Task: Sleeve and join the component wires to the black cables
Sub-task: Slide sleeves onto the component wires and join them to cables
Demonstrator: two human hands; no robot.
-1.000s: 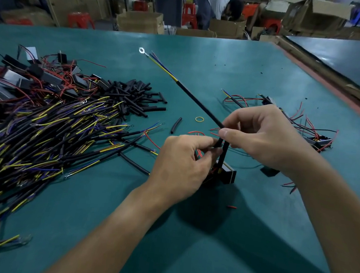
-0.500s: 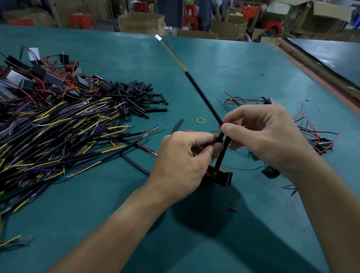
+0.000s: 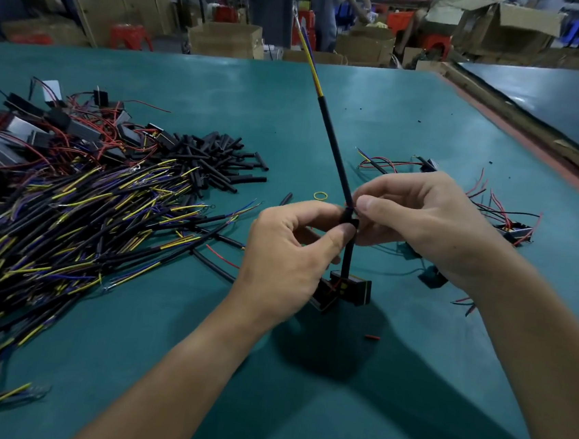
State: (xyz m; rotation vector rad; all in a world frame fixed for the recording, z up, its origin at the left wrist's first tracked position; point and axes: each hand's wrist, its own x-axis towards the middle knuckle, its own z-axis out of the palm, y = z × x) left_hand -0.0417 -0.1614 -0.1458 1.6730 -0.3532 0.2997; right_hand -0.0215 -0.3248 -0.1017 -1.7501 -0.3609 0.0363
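- Closest in, the component (image 3: pixel 352 292) dangles just above the green table (image 3: pixel 405 392), hanging by its lead (image 3: pixel 347 257). A red scrap (image 3: pixel 372 337) lies on the table beside it.
- Up at the joint, the left hand (image 3: pixel 288 251) pinches the short black sleeve (image 3: pixel 349 219) between thumb and forefinger, the other fingers curled under.
- The right hand (image 3: pixel 423 226) meets it from the other side, thumb and forefinger nipping the black cable (image 3: pixel 334 152) right at the sleeve's upper end.
- This looks like the seating of the sleeve over the join. The steady way is for the right hand to anchor the cable while the left hand slides the sleeve. The sleeve should cover the splice fully, and the component's weight should not be left to drag the wires apart.
- I cannot see the splice itself, because fingers and sleeve hide it.
- From the pinch, the cable runs steeply up and away, with yellow and blue cores showing at its far end.
- Beyond the hands lies a yellow rubber band (image 3: pixel 320 196).
- Further left are spare sleeves (image 3: pixel 215 161) and the big heap of cables (image 3: pixel 67 214).
- Wired pieces (image 3: pixel 508 228) lie to the right.
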